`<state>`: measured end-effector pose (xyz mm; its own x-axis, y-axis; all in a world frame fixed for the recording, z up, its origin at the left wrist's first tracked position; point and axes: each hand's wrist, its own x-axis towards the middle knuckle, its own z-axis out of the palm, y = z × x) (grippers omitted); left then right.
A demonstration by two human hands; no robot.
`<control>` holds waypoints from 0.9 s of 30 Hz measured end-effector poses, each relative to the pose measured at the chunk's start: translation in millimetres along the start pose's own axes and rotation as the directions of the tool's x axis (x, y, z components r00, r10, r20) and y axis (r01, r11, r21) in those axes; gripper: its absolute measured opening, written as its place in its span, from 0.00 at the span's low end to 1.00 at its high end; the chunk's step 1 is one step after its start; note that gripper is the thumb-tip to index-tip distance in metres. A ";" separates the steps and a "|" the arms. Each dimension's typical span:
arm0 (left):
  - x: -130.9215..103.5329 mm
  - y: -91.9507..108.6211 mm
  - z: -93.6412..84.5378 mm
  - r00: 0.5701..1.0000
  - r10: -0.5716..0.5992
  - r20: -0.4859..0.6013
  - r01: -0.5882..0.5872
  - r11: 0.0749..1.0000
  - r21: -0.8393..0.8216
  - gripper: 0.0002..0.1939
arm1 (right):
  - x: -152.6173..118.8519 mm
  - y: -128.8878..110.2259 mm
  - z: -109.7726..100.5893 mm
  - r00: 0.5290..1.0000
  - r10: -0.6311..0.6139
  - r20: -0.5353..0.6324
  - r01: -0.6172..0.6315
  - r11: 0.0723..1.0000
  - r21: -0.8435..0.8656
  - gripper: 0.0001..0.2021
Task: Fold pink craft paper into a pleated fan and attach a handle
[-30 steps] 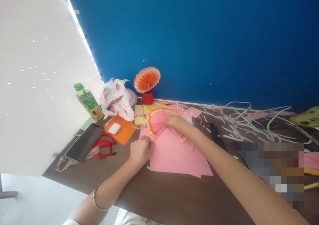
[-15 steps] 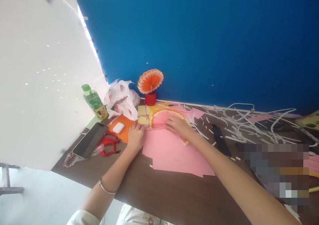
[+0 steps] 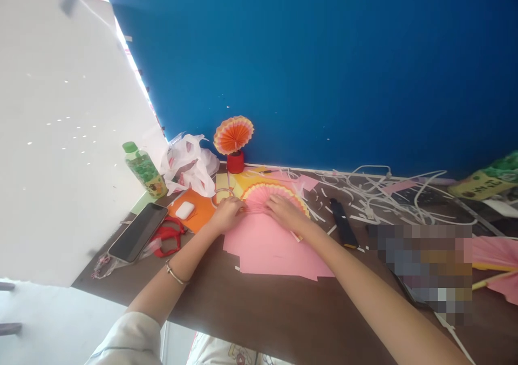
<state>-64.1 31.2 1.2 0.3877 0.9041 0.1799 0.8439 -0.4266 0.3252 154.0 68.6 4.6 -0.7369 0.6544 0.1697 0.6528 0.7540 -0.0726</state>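
A pleated pink paper fan (image 3: 259,193) with a yellow and orange rim lies spread in a half circle on pink paper sheets (image 3: 275,254). My left hand (image 3: 227,214) is at the fan's left end, its fingers curled and pinched on the edge there. My right hand (image 3: 285,212) rests over the fan's right half, fingers bent onto the pleats near its lower middle. The palm hides part of the folds. Behind them, a finished-looking round orange pleated paper piece (image 3: 233,134) stands in a red holder (image 3: 235,163) against the blue wall.
To the left are a phone (image 3: 138,231), red straps (image 3: 170,236), a white earphone case (image 3: 185,210) on orange paper, a green-capped bottle (image 3: 145,170) and a white plastic bag (image 3: 192,165). Rightward lie a dark cutter-like object (image 3: 343,225), white cables (image 3: 421,192) and paper scraps.
My left hand has moved right and its fingers now reach the fan's left end. My right hand stays on the pleats. The whole view has shifted slightly.
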 end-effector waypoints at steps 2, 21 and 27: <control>3.1 -0.8 0.3 1.000 -0.013 0.019 0.013 1.000 0.005 0.07 | 0.0 1.2 6.3 1.000 -0.002 0.000 0.002 1.000 -0.032 0.08; -18.2 8.2 -11.4 0.963 -0.023 -0.269 0.074 0.980 0.183 0.10 | -36.6 -7.0 -17.1 0.917 0.322 -0.236 -0.332 0.943 -0.002 0.17; -35.2 -3.5 -11.9 0.970 -0.071 -0.232 0.111 0.981 0.161 0.09 | -48.7 -13.8 3.9 0.932 0.264 -0.247 -0.273 0.962 -0.003 0.10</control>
<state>-85.1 0.6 4.8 0.2298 0.9015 0.3668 0.9303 -0.3142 0.1893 180.1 26.5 -6.4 -0.4715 0.7950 0.3817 0.8298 0.5465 -0.1133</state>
